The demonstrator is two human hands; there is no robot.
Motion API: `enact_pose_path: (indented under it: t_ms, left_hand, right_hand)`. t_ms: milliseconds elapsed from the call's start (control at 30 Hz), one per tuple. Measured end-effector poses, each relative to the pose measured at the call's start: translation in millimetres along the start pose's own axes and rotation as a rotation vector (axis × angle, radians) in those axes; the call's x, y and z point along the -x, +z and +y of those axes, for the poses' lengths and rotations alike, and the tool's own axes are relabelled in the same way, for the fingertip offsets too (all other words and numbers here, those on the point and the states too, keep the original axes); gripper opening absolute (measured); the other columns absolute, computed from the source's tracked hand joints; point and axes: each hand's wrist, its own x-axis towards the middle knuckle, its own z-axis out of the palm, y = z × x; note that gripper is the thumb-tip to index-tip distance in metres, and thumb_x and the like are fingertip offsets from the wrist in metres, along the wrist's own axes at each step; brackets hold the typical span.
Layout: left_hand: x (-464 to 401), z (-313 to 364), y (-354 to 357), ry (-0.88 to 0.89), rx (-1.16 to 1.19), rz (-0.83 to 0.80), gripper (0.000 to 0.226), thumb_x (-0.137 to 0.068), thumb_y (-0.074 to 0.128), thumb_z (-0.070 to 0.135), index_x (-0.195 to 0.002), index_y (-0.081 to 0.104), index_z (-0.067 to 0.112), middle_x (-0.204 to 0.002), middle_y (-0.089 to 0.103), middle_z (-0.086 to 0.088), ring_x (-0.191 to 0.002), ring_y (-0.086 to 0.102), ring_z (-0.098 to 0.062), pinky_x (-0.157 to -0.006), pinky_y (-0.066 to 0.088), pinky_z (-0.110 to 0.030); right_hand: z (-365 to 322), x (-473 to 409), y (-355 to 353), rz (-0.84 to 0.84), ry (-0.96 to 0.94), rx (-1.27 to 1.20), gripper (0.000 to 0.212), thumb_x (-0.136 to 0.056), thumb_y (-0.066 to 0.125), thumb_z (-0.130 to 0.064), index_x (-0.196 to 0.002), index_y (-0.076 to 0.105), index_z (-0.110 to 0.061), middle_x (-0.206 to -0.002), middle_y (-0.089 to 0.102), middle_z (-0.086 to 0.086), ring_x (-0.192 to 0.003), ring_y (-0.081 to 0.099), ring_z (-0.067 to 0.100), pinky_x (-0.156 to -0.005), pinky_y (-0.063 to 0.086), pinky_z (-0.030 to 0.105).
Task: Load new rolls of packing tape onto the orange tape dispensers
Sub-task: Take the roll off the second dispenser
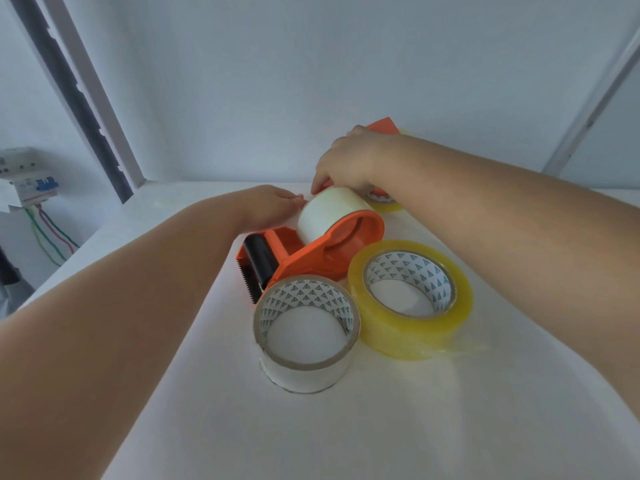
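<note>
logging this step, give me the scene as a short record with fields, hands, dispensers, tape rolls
left hand: left hand fingertips touch the mounted roll's far end
right hand: right hand grips the pale tape roll from above
near dispenser: orange dispenser lying on the white table, pale roll seated on it
far dispenser: second orange dispenser, mostly hidden behind the right hand
spare rolls: clear roll and yellow roll, both flat, in front of the near dispenser

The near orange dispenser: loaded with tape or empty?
Loaded. A pale roll sits on the orange dispenser, which lies on its side. Both hands touch the roll.
</note>
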Motion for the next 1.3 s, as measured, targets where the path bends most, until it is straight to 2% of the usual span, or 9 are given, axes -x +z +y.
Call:
enact_pose_path:
  t_ms: [100,233,367,533,700,867,933,1100,1300]
  left_hand:
    - [-1.4,-2.7,4.8,-0.007,0.004,-0.001,0.053,-0.089,0.043,0.057,-0.137,0.047,0.033,-0.147,0.041,0.008,-0.135,0.037,-0.017,-0.115,0.021,-0.039]
    - [0.7,-1.2,8.3,0.024,-0.076,0.002,0.049,-0.098,0.036,0.043,-0.144,0.034,0.028,-0.154,0.028,0.004,-0.141,0.026,-0.017,-0.115,0.016,-0.033]
    - [2.4,-3.0,5.4,0.026,-0.048,0.016,0.05,-0.096,0.039,0.047,-0.143,0.037,0.028,-0.153,0.028,0.007,-0.14,0.027,-0.015,-0.114,0.016,-0.031]
    - [2.4,-6.4,-0.5,0.028,-0.099,0.005,0.053,-0.093,0.038,0.056,-0.141,0.039,0.033,-0.152,0.029,0.013,-0.14,0.027,-0.013,-0.117,0.015,-0.034]
    - [1.8,-7.5,-0.9,0.021,-0.11,0.025,0.052,-0.093,0.038,0.057,-0.14,0.041,0.036,-0.151,0.031,0.016,-0.139,0.029,-0.012,-0.116,0.017,-0.034]
    - [1.5,-8.2,-0.7,0.02,-0.1,0.035,0.05,-0.093,0.038,0.056,-0.139,0.043,0.035,-0.149,0.035,0.014,-0.138,0.032,-0.014,-0.116,0.018,-0.036]
    - [0.0,-9.6,-0.7,0.021,-0.09,0.034,0.051,-0.092,0.038,0.058,-0.138,0.043,0.036,-0.15,0.034,0.014,-0.137,0.033,-0.014,-0.116,0.019,-0.037]
    - [-5.2,-14.7,-2.3,-0.021,-0.087,0.043,0.056,-0.087,0.037,0.068,-0.133,0.049,0.04,-0.145,0.044,0.009,-0.134,0.039,-0.019,-0.114,0.024,-0.044]
    - [-5.5,-14.0,1.3,-0.004,-0.034,0.047,0.048,-0.092,0.042,0.056,-0.135,0.049,0.035,-0.142,0.048,0.008,-0.132,0.041,-0.017,-0.111,0.026,-0.038]
  right_hand:
    - [0.3,3.3,-2.7,-0.016,0.023,-0.026,0.04,-0.093,0.041,-0.031,-0.13,0.048,-0.045,-0.135,0.05,-0.005,-0.126,0.039,0.024,-0.107,0.028,0.047]
    - [-4.0,3.8,-9.0,-0.061,0.049,-0.045,0.04,-0.093,0.042,-0.029,-0.129,0.049,-0.045,-0.135,0.049,-0.006,-0.125,0.042,0.024,-0.105,0.031,0.044]
    - [0.4,7.4,-7.8,-0.12,0.094,-0.034,0.037,-0.092,0.044,-0.034,-0.128,0.053,-0.04,-0.132,0.053,-0.005,-0.121,0.048,0.024,-0.103,0.036,0.045]
    - [14.3,24.9,4.3,-0.14,0.149,-0.06,0.04,-0.093,0.046,-0.048,-0.133,0.046,-0.046,-0.139,0.047,-0.008,-0.129,0.04,0.022,-0.1,0.032,0.042]
    - [20.4,38.6,3.4,-0.161,0.165,-0.121,0.043,-0.096,0.046,-0.042,-0.139,0.041,-0.038,-0.147,0.039,-0.002,-0.131,0.039,0.023,-0.1,0.031,0.032]
    - [30.2,38.0,13.1,-0.231,0.226,-0.024,0.044,-0.092,0.05,-0.048,-0.136,0.042,-0.044,-0.145,0.04,-0.007,-0.132,0.038,0.023,-0.103,0.03,0.041]
    - [45.8,46.5,26.7,-0.275,0.25,-0.02,0.045,-0.091,0.051,-0.048,-0.135,0.044,-0.044,-0.144,0.042,-0.008,-0.131,0.039,0.022,-0.098,0.032,0.04]
    - [69.2,52.5,58.5,-0.174,0.264,-0.069,0.042,-0.081,0.047,-0.064,-0.122,0.048,-0.057,-0.137,0.046,-0.008,-0.126,0.035,0.028,-0.102,0.029,0.045]
    - [71.3,50.5,67.2,-0.127,0.234,-0.07,0.04,-0.088,0.041,-0.059,-0.128,0.046,-0.053,-0.142,0.044,-0.011,-0.133,0.032,0.021,-0.103,0.025,0.041]
